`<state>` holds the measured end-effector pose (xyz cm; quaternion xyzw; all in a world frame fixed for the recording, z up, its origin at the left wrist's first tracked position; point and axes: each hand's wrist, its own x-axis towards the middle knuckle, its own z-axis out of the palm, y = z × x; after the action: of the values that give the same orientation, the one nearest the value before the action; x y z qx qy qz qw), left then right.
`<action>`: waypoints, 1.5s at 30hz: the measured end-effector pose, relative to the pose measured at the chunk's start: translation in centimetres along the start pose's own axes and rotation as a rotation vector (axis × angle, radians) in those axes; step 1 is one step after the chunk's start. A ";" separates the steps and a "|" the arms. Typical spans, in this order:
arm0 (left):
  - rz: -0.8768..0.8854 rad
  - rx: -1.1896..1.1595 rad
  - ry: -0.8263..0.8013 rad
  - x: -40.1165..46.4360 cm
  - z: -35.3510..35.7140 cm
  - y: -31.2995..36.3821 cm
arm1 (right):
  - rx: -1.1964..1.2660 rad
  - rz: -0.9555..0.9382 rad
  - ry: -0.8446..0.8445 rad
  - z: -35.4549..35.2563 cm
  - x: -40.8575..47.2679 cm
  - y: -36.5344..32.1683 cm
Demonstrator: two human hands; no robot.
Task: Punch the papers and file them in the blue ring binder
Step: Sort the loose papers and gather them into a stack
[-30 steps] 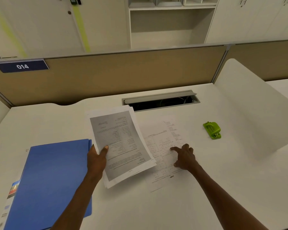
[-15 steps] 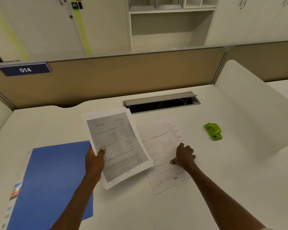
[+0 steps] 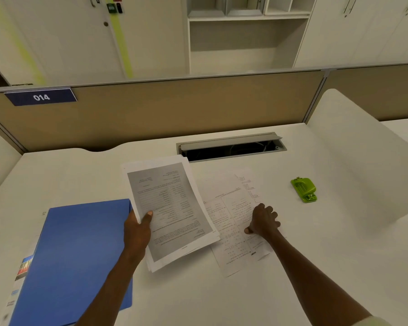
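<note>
My left hand (image 3: 137, 229) grips a stack of printed papers (image 3: 170, 208) by its left edge, thumb on top, holding it tilted above the white desk. To its right a single printed sheet (image 3: 236, 208) lies flat on the desk. My right hand (image 3: 263, 222) rests on that sheet with its fingers curled and the thumb at the paper; whether it pinches the sheet I cannot tell. The closed blue ring binder (image 3: 80, 260) lies at the lower left, partly under my left forearm. A green hole punch (image 3: 304, 189) sits apart at the right.
An open cable slot (image 3: 231, 147) cuts the desk behind the papers. A tan partition (image 3: 174, 109) with a "014" sign closes the back. A white side panel (image 3: 363, 161) rises at the right. Bare desk (image 3: 198, 290) lies between my arms.
My right hand slid back along the loose sheet toward me and curled from a pointing finger into a loose fist; the sheet shifted right. The stack in my left hand stays roughly in place.
</note>
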<state>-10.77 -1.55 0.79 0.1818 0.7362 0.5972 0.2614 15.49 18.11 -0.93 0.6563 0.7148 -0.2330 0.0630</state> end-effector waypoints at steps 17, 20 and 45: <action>0.001 0.022 -0.015 0.1 -0.1 -0.1 | 0.079 0.127 0.042 -0.6 -0.2 0.9; -0.001 0.006 -0.016 0.2 -0.2 -0.1 | 0.101 0.114 0.048 -0.6 -0.1 1.3; 0.051 0.055 -0.037 1.0 0.3 0.8 | 0.542 -0.247 0.585 -9.7 -2.9 1.5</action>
<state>-11.42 -0.61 1.38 0.2185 0.7426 0.5797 0.2546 19.38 19.60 8.44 0.5972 0.6886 -0.2221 -0.3463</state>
